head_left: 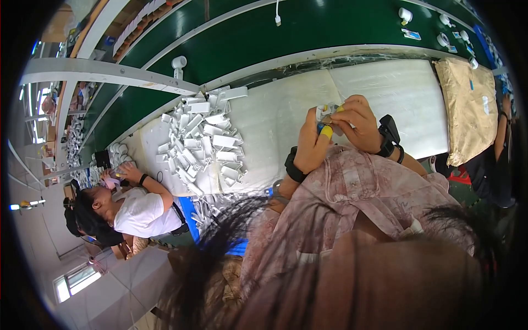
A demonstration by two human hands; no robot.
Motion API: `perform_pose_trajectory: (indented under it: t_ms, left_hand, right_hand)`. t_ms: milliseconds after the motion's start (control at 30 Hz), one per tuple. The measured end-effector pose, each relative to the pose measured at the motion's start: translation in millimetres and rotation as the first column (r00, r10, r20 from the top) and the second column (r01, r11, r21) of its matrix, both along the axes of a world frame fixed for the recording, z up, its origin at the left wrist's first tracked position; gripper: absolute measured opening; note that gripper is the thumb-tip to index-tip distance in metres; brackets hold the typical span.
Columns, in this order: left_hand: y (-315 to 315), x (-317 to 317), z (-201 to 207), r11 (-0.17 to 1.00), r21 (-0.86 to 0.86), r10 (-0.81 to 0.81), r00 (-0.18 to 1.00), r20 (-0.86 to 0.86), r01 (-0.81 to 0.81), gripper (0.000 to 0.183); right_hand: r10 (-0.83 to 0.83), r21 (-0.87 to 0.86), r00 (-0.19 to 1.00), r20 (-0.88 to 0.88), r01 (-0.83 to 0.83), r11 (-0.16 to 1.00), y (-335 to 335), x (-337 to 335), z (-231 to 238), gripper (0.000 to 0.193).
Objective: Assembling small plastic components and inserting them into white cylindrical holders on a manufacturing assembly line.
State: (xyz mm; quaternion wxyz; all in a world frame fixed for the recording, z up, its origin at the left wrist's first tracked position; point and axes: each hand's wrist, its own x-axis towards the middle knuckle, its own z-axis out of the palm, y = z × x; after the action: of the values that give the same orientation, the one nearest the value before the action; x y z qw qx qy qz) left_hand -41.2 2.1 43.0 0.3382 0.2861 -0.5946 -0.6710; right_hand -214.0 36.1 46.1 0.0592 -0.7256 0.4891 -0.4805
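My left hand [311, 144] and my right hand [358, 125] meet over the near side of the pale work surface, close to my body. Between their fingertips is a small white plastic part [325, 112], partly covered by the fingers. The left fingers are closed around its side, with a yellow cover on the thumb. My right fingers pinch at the same part from the other side, and yellow shows at a fingertip there too. Something blue shows beside the left thumb, too small to name. Both wrists wear black bands.
A heap of white plastic housings [203, 140] lies left on the pale work surface [280, 118]. A blue bin [190, 217] with more stands below. Brown wrapping [467, 107] lies right. Beyond runs a green conveyor [341, 25] with small white devices. A co-worker [143, 212] sits left.
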Motion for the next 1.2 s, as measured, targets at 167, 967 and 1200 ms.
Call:
perform_pose_trajectory:
  t_ms: [167,967,1200]
  left_hand:
    - [1.1,-3.4,0.3,0.993,-0.111,0.048,0.999,-0.005,-0.048,0.034]
    - [8.2,-7.8,-15.0,0.992,-0.03,0.127,0.991,0.033,-0.126,0.035]
    - [9.0,-8.3,-17.0,0.991,-0.017,0.133,0.989,0.072,-0.132,0.037]
  right_hand:
    - [-0.018,-0.024,0.998,-0.053,0.017,1.0,0.0,-0.7,2.4,0.025]
    - [0.032,0.072,0.995,-0.091,-0.025,0.997,-3.5,-3.6,5.7,0.018]
    - [0.074,0.06,0.993,-0.096,-0.068,0.996,-4.7,-4.3,7.5,0.026]
